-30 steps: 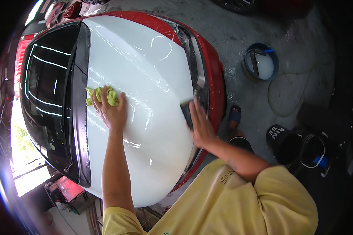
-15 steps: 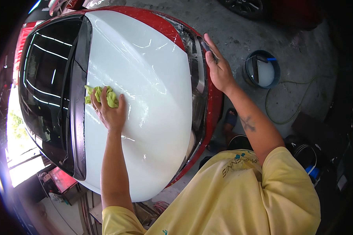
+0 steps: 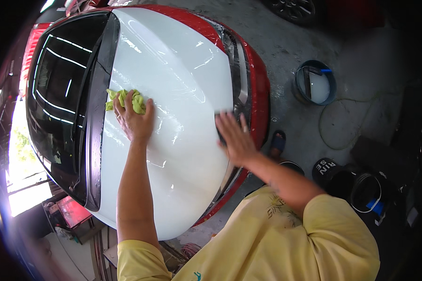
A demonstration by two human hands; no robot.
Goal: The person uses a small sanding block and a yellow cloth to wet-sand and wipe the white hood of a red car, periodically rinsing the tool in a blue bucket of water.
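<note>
A wet white hood (image 3: pixel 187 154) on a red car spreads in front of me. My left hand (image 3: pixel 135 119) presses a crumpled yellow-green cloth (image 3: pixel 137 100) onto it beside the windshield's base, fingers curled over the folds. At the hood's front edge, my right hand (image 3: pixel 237 140) has its fingers laid over a dark flat pad (image 3: pixel 220 129), partly hidden under the palm. That hand is slightly blurred, and the pad's exact kind cannot be made out. Streaks of water and bright reflections cover the hood's surface.
On the wet floor to the right, a dark bucket (image 3: pixel 321 96) holds cloudy liquid and a black-and-blue tool. A thin hose (image 3: pixel 330 136) curls nearby. More black buckets (image 3: pixel 335 173) stand at lower right. The dark windshield (image 3: pixel 63 93) lies left; a red-topped cart (image 3: pixel 73 211) stands lower left.
My right hand has come from the headlight area toward me and left, with the pad, onto the hood's front edge. The left hand and cloth have shifted slightly farther away.
</note>
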